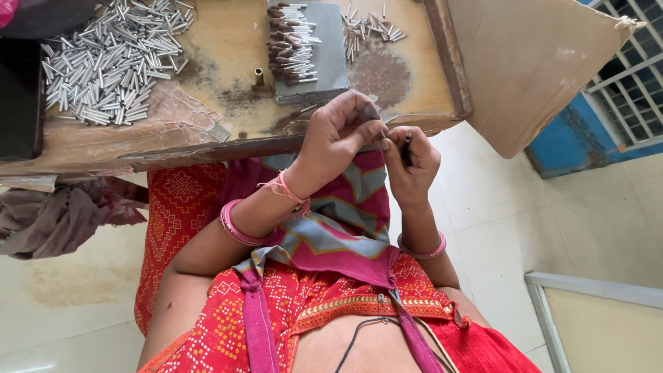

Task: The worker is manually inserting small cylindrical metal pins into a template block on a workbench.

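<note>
Both hands are meeting just near the wooden workbench point(228, 41) edge, the left hand point(343, 131) pinching a small metal tube point(384, 133) while the right hand point(412, 162) is pinching a dark thin rod point(407, 146), so insertion appears underway, requiring precise end alignment.

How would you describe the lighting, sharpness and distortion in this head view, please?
Head view: soft, even daylight with no harsh glare; the hands, left hand and right hand, are fairly sharp; the metal tubes gleam mildly; the wide lens bends the table edge.
</note>
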